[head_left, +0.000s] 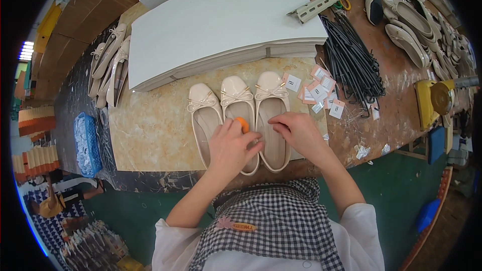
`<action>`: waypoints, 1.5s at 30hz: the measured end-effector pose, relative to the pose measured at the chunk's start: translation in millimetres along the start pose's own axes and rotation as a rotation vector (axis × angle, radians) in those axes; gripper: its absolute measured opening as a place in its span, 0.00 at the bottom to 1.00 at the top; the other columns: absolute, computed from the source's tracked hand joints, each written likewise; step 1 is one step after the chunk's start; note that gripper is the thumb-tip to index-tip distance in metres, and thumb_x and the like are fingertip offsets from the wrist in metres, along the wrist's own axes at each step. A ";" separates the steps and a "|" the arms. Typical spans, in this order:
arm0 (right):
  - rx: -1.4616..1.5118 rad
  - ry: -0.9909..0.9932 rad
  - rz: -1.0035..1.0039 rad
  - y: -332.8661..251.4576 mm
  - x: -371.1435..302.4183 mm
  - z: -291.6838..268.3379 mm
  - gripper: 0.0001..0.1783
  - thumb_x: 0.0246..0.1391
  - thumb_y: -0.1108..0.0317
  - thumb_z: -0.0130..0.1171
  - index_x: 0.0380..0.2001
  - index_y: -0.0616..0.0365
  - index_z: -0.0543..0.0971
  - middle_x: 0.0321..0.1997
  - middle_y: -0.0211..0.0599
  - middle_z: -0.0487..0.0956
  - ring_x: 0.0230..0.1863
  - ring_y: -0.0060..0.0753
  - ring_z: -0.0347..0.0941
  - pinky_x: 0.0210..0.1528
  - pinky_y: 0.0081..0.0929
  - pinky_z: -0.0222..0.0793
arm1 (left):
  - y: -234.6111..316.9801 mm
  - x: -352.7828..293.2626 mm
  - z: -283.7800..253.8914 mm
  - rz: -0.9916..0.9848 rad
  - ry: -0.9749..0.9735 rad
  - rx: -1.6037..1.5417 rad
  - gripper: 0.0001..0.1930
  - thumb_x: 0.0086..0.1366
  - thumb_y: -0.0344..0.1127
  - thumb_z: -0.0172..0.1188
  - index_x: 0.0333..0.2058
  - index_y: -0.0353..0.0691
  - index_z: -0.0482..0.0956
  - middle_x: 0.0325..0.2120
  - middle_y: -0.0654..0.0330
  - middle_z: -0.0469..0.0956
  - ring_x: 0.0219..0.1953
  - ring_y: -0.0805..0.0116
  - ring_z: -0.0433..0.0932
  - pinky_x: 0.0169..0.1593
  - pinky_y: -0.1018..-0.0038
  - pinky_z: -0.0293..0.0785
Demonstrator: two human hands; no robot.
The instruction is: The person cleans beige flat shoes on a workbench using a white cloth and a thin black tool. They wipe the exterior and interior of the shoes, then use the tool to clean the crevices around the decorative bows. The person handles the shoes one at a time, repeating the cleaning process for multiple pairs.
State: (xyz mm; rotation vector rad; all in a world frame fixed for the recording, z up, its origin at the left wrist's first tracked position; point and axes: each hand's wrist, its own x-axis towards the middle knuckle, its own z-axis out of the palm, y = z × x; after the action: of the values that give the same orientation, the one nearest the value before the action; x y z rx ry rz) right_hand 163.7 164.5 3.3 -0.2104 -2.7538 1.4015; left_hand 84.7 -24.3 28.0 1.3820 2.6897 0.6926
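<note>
Three beige, glossy ballet flats stand side by side with their toes away from me: the left shoe (202,98), the middle shoe (237,90) and the right shoe (271,85). Each carries a small bow across the toe. My left hand (232,145) is curled over the middle shoe, with a curved orange piece (243,124) showing at its fingers; the rest of that piece is hidden. Over the right shoe's opening, my right hand (299,131) has thumb and index finger pinched together. Whatever they may hold is too small to make out.
Behind the shoes lies a tall stack of white sheets (221,25). To its right are paper tags (319,90), black wire hooks (351,57) and a yellow tape dispenser (433,103). More flats (110,65) lean at left, near a blue basket (86,145).
</note>
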 end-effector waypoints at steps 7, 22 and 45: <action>-0.263 0.080 -0.022 4.1 -0.5 24.8 0.07 0.49 0.74 0.55 0.33 0.60 0.78 0.32 0.43 0.78 0.32 0.48 0.77 0.34 0.38 0.73 | -4.2 -7.7 0.7 -0.105 -0.091 0.075 0.11 0.47 0.42 0.68 0.32 0.54 0.87 0.26 0.63 0.68 0.37 0.63 0.70 0.39 0.68 0.67; -0.384 0.133 -0.110 4.8 9.3 36.3 0.07 0.50 0.71 0.55 0.34 0.54 0.77 0.31 0.35 0.75 0.31 0.42 0.76 0.30 0.36 0.72 | 1.0 -2.6 2.5 -0.068 -0.080 0.005 0.11 0.49 0.36 0.66 0.34 0.53 0.87 0.25 0.57 0.68 0.34 0.58 0.71 0.37 0.66 0.69; -0.264 -0.004 -0.169 9.3 7.9 24.7 0.04 0.52 0.70 0.54 0.32 0.56 0.77 0.28 0.38 0.75 0.31 0.46 0.75 0.32 0.38 0.71 | 11.2 9.1 10.5 -0.129 -0.092 0.104 0.12 0.47 0.38 0.69 0.34 0.52 0.85 0.29 0.60 0.71 0.38 0.62 0.73 0.39 0.66 0.68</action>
State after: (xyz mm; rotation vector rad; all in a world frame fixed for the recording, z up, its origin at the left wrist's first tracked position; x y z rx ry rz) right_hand 154.3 151.2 -19.0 0.0166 -2.8738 0.9993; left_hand 90.1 -7.7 24.6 1.2143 2.7473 0.4734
